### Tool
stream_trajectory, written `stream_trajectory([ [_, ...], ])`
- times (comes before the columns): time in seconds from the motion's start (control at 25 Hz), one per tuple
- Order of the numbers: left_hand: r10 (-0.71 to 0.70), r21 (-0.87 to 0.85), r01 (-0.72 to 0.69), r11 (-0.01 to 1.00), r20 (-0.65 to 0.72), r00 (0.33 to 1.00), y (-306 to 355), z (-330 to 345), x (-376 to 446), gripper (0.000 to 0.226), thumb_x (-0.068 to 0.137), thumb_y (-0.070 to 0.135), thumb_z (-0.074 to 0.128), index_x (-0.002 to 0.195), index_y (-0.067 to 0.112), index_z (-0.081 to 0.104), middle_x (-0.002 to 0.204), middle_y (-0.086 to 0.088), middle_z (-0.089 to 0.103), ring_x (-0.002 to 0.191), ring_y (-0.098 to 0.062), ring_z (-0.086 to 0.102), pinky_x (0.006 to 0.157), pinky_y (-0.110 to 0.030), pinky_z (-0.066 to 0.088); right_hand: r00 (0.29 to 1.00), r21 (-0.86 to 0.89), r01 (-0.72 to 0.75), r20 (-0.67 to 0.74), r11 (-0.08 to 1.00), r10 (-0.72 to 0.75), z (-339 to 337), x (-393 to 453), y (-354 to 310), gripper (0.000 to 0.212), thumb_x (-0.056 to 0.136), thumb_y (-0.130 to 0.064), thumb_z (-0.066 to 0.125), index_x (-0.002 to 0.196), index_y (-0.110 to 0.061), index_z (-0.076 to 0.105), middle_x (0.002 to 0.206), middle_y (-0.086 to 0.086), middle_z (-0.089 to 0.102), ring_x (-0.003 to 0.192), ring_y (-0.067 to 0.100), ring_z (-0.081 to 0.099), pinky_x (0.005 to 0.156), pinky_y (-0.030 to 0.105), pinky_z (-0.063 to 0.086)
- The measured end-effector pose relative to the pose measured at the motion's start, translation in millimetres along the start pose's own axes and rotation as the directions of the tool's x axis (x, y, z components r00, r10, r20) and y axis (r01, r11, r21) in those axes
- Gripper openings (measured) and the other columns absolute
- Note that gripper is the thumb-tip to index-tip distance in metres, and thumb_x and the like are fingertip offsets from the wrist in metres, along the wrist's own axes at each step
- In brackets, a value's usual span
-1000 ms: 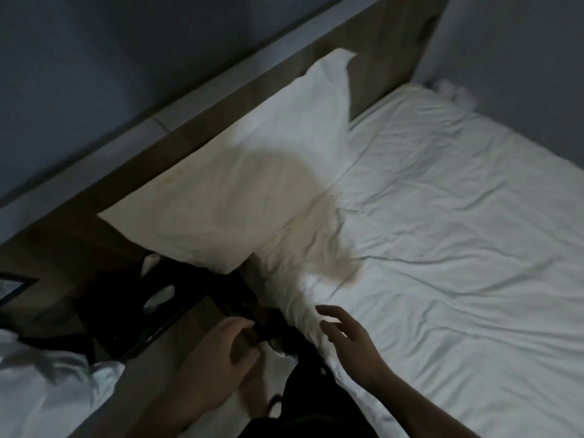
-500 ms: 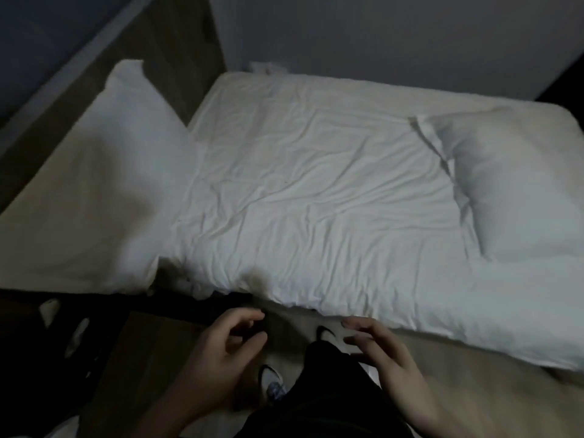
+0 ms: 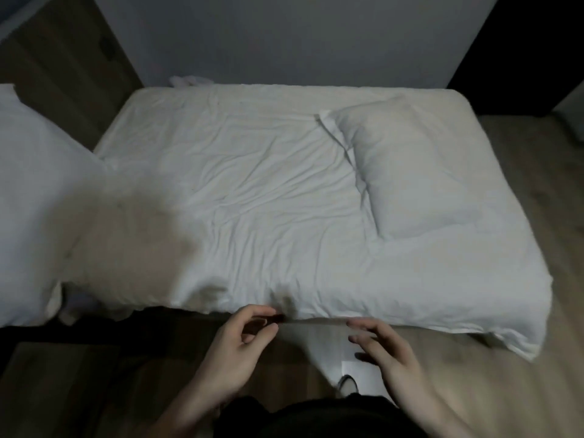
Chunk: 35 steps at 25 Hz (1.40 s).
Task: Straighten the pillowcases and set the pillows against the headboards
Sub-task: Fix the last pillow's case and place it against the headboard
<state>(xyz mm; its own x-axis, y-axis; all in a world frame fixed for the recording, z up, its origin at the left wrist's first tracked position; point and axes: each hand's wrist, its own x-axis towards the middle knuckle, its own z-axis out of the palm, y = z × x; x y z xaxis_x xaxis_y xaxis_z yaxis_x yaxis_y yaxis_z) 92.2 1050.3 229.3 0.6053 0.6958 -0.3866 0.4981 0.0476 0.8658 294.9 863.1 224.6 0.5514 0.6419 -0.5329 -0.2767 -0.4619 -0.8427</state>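
Pillow (image 3: 414, 172) flat on bed (image 3: 240, 184), well beyond right hand (image 3: 384, 350) | both hands empty, fingers apart, left hand (image 3: 240, 346) alongside

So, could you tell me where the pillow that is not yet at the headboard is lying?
In the head view, the loose pillow lies flat on the right part of the bed, beyond the right hand.

Left pillow (image 3: 28, 191) cut off by frame edge, headboard (image 3: 60, 58) partly hidden, dim.
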Motion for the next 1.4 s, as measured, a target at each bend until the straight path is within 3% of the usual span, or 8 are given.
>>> stream_trajectory([
  [0.32,0.036,0.057,-0.039,0.998,0.050,0.998,43,94,2,0.026,0.092,0.016,0.075,0.110,0.035,0.074,0.113,0.018,0.074,0.112,0.001,0.067,0.088,-0.009,0.049,0.999,-0.013,0.052,0.003,0.999,-0.052,-116,8,-27,0.024,0.101,-0.022,0.063,0.119,-0.033,0.075,0.116,0.001,0.074,0.114,0.020,0.070,0.110,0.049,0.051],
  [0.56,0.086,0.116,-0.103,0.988,0.149,0.985,76,153,51,0.025,0.095,0.024,0.071,0.118,0.036,0.068,0.125,0.014,0.067,0.123,0.003,0.059,0.091,-0.007,0.044,0.988,0.064,-0.006,-0.152,0.998,0.015,-173,-19,8,0.023,0.099,-0.021,0.065,0.111,-0.037,0.077,0.115,-0.008,0.077,0.113,0.019,0.071,0.108,0.042,0.052],
  [0.76,0.139,0.139,-0.172,0.975,0.218,0.966,125,245,77,0.025,0.096,0.022,0.070,0.116,0.036,0.066,0.129,0.022,0.061,0.120,0.003,0.059,0.087,-0.013,0.048,0.951,0.146,-0.018,-0.304,0.989,0.062,-257,-30,32,0.023,0.097,-0.016,0.065,0.111,-0.027,0.079,0.113,-0.008,0.079,0.111,0.013,0.072,0.111,0.055,0.049],
  [0.84,0.118,0.126,-0.145,0.981,0.199,0.973,137,295,82,0.024,0.095,0.021,0.070,0.114,0.036,0.066,0.128,0.023,0.062,0.117,0.003,0.060,0.089,-0.018,0.049,0.947,0.137,-0.001,-0.319,0.991,0.045,-304,-28,39,0.025,0.089,-0.037,0.071,0.113,-0.030,0.078,0.113,-0.006,0.079,0.110,0.015,0.073,0.109,0.058,0.050],
  [1.0,0.061,0.116,-0.081,0.990,0.169,0.984,146,406,71,0.032,0.095,0.028,0.070,0.124,0.040,0.061,0.131,0.023,0.059,0.119,0.007,0.057,0.091,-0.016,0.051,0.963,0.088,0.060,-0.266,0.994,-0.034,-426,-14,51,0.076,0.060,-0.085,0.074,0.117,-0.034,0.076,0.115,-0.005,0.078,0.112,0.018,0.073,0.106,0.053,0.054],
  [1.16,0.008,0.065,-0.013,0.998,0.086,0.996,165,499,31,0.042,0.091,0.033,0.072,0.129,0.043,0.059,0.133,0.021,0.063,0.121,0.004,0.060,0.101,-0.024,0.052,0.994,0.003,0.082,-0.070,0.997,-0.082,-532,5,37,0.022,0.096,-0.029,0.069,0.116,-0.029,0.076,0.108,-0.015,0.078,0.112,0.008,0.070,0.104,0.030,0.054],
  [1.24,-0.021,0.017,0.021,1.000,0.008,1.000,180,531,17,0.041,0.089,0.028,0.074,0.123,0.046,0.059,0.127,0.018,0.067,0.117,0.001,0.064,0.097,-0.014,0.051,0.995,-0.068,0.087,0.043,0.994,-0.084,-570,19,22,0.028,0.101,-0.010,0.061,0.118,-0.028,0.075,0.102,-0.018,0.078,0.106,0.006,0.069,0.098,0.018,0.052],
  [1.4,-0.034,-0.039,0.028,0.999,-0.145,0.989,200,560,15,0.035,0.087,0.030,0.072,0.120,0.041,0.064,0.120,0.013,0.068,0.113,0.002,0.064,0.088,-0.009,0.050,0.979,-0.119,0.096,0.193,0.988,-0.072,-604,59,-2,0.028,0.102,-0.011,0.059,0.123,-0.025,0.072,0.121,-0.006,0.076,0.119,0.011,0.069,0.103,0.036,0.054],
])
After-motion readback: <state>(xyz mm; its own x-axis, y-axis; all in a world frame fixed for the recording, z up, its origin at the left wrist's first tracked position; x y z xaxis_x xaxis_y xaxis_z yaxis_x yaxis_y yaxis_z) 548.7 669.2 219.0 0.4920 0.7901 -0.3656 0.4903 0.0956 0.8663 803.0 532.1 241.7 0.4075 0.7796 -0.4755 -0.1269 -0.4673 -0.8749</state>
